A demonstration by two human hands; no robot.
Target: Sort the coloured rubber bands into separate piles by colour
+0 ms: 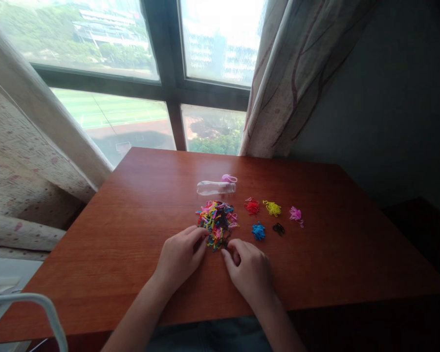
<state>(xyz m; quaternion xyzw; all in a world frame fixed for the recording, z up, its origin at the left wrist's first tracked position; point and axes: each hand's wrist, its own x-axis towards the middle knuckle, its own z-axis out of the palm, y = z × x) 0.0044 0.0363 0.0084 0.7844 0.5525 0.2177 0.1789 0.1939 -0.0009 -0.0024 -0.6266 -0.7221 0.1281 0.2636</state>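
Note:
A heap of small, thin plastic loops in mixed colours, perhaps pins or bands, lies on the brown table. My left hand rests at its left lower edge, thumb and forefinger curled close together against the loops; whatever is between them is too small to make out. At the heap's lower right, my right hand has its fingers curled, with the thumb and forefinger tips around a black loop. To the right lie sorted little piles: red loops, yellow loops, blue loops, black loops and pink loops.
Behind the heap, a clear bottle lies on its side with a pink cap near it. The wooden table reaches to a window between curtains. A white cable-like tube curves at lower left.

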